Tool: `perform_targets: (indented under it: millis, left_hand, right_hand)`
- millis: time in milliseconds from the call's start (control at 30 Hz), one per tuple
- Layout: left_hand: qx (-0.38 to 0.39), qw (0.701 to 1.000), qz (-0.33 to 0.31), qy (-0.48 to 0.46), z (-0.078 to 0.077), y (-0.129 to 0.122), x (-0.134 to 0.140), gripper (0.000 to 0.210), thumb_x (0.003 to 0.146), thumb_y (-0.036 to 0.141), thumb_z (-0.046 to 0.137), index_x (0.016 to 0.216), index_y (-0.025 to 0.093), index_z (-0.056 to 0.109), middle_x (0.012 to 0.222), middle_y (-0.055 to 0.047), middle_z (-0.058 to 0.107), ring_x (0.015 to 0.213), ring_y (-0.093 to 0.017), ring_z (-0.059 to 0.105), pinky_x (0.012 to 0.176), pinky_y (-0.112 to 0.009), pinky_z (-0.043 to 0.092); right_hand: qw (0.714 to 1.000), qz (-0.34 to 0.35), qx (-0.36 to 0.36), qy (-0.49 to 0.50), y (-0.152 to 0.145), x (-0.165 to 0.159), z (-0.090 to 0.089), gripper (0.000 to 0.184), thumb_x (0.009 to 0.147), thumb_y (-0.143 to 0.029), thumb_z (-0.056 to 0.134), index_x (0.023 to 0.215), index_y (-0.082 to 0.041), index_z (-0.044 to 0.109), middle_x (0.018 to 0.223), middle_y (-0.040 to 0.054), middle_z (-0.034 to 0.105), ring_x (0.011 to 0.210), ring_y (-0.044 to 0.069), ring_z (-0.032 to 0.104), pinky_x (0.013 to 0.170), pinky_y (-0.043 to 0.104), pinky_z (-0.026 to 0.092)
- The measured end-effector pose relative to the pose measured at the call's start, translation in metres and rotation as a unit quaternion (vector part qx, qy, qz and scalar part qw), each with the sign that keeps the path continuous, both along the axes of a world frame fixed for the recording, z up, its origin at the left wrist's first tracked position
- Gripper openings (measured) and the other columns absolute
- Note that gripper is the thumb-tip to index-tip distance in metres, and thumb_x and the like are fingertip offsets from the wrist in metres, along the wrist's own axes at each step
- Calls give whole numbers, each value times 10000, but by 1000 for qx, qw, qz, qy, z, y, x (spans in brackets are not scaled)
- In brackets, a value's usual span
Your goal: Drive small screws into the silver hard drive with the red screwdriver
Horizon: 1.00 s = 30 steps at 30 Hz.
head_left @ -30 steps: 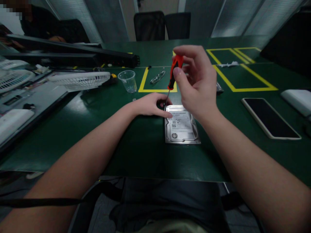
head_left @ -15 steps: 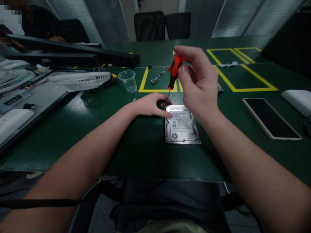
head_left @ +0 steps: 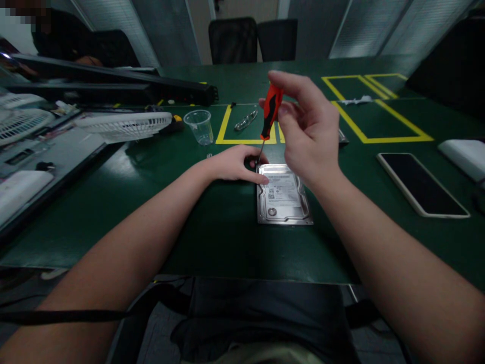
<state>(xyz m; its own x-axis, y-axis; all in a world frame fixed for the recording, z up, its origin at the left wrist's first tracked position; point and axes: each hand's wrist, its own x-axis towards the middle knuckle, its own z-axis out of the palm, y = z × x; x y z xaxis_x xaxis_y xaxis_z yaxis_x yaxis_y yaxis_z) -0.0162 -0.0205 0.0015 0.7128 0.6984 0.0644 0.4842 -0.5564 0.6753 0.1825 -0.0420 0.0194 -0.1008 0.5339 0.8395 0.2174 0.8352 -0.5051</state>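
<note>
A silver hard drive (head_left: 285, 197) with a white label lies flat on the green table. My left hand (head_left: 237, 164) grips its far left corner, the thumb resting on the label and the other fingers curled past the far edge. In my right hand (head_left: 312, 126) is a red and black screwdriver (head_left: 271, 114), held by its handle between thumb and fingers. The screwdriver stands nearly upright, leaning slightly, and its shaft runs down to the drive's far left corner. The tip and whatever it touches are too small to make out.
A clear plastic cup (head_left: 199, 129) and a small shiny metal item (head_left: 246, 121) lie beyond my left hand. White fan-like parts (head_left: 125, 124) and long black bars (head_left: 113, 83) fill the left side. A phone (head_left: 422, 184) lies on the right. Yellow tape (head_left: 397, 139) marks the table (head_left: 227, 237).
The screwdriver handle has turned a little and shifted very slightly left along with my right fingers. My left hand and the hard drive stay in place.
</note>
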Motion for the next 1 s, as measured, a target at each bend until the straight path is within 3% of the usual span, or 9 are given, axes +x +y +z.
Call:
perform_targets:
  millis: [133, 367, 533, 767, 900, 1000]
  left_hand:
    - [-4, 1000, 4, 6, 1, 0, 0, 609, 734, 531, 886, 1198, 156, 767, 1100, -101, 751, 956, -246, 644, 879, -378, 502]
    - [-10, 1000, -7, 2, 0, 1, 0, 581, 743, 534, 882, 1180, 168, 769, 1103, -93, 757, 963, -247, 646, 888, -378, 501]
    - [-4, 1000, -2, 4, -1, 2, -1, 589, 738, 529, 882, 1196, 177, 770, 1111, -93, 753, 960, -247, 647, 874, -378, 501]
    - [-6, 1000, 3, 2, 0, 1, 0, 611, 727, 550, 894, 1183, 161, 770, 1114, -100, 758, 955, -243, 647, 882, -377, 506]
    - [-8, 1000, -7, -1, 0, 1, 0, 620, 737, 564, 889, 1190, 157, 771, 1126, -101, 762, 970, -245, 642, 903, -379, 505]
    - [-7, 1000, -8, 1, 0, 1, 0, 611, 739, 564, 882, 1185, 162, 770, 1118, -97, 760, 965, -243, 643, 899, -377, 503]
  right_hand:
    - [1000, -2, 21, -7, 2, -1, -1, 333, 1082, -563, 558, 1359, -454, 707, 1421, 21, 721, 1340, 316, 671, 996, 482, 648]
    - [999, -8, 35, 1, -1, -1, 0, 341, 1068, -551, 603, 1355, -410, 721, 1389, 64, 713, 1134, 312, 727, 923, 455, 651]
    - [997, 31, 69, -14, 3, 1, 1, 328, 1110, -452, 505, 1362, -415, 711, 1385, 32, 730, 1267, 302, 689, 1076, 471, 585]
    - [1000, 2, 26, -10, -2, -2, 1, 326, 1093, -585, 537, 1342, -416, 662, 1332, 50, 726, 1194, 311, 721, 894, 430, 640]
    - [999, 30, 42, 6, -4, -3, 0, 325, 1066, -602, 608, 1310, -394, 661, 1236, 54, 726, 1101, 306, 738, 890, 450, 638]
    - [998, 28, 44, 18, -2, -3, 0, 315, 1052, -612, 628, 1268, -386, 670, 1230, 59, 717, 1144, 317, 728, 934, 476, 637]
